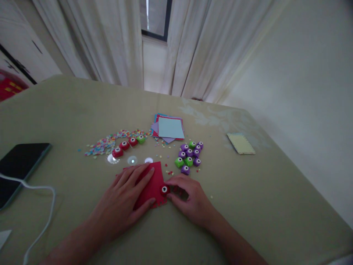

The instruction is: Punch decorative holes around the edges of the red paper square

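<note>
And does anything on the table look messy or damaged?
Small multicoloured confetti bits lie scattered across the greenish table, and the red paper sheet under the left hand has a notched near edge, not straight.

Red is shared by the paper sheet [156, 182] and the held craft punch [164, 189], marked with a white, dark-centred disc [164, 188], while the confetti [106, 144] is speckled pink, yellow and blue.
</note>
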`<state>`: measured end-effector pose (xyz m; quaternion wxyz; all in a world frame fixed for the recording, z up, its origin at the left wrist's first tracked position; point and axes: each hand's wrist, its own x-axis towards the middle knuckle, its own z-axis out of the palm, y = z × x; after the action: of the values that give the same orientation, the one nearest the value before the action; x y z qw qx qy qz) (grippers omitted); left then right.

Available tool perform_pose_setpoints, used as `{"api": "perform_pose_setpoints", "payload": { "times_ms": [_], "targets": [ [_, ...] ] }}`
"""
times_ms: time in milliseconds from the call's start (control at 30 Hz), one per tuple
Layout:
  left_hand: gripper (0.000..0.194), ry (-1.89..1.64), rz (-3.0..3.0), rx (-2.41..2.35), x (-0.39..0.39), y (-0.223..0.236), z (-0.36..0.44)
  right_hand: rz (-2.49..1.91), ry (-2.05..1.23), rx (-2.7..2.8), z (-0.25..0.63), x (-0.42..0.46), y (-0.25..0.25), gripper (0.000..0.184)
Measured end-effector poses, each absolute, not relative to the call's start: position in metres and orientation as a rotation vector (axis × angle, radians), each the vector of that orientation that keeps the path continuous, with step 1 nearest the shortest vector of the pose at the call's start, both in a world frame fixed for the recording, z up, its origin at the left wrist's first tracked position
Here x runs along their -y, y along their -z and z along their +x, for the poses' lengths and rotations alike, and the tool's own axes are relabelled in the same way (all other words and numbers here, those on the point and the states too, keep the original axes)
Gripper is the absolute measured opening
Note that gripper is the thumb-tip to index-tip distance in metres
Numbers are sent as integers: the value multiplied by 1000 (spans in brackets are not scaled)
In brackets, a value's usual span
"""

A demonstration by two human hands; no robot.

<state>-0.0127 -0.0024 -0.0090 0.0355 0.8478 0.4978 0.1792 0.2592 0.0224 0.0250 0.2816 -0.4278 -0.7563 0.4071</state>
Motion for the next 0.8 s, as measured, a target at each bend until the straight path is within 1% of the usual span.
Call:
{"api": "perform_pose_setpoints", "payload": {
  "times_ms": [200, 467, 633, 800],
  "targets": [
    [75, -521, 2589, -1540, 2, 11, -13, -1123, -1095, 2042, 262, -24, -25, 33],
    [77, -576, 2607, -1545, 1, 12, -12, -1105, -1077, 2051, 262, -23, -23, 36],
    [78, -556, 2614, -1542, 1, 16, -14, -1109, -1062, 2055, 263, -23, -21, 34],
    [76, -627, 2613, -1482, -2, 13, -14, -1076, -1015, 2057, 262, -21, -19, 45]
  ]
}}
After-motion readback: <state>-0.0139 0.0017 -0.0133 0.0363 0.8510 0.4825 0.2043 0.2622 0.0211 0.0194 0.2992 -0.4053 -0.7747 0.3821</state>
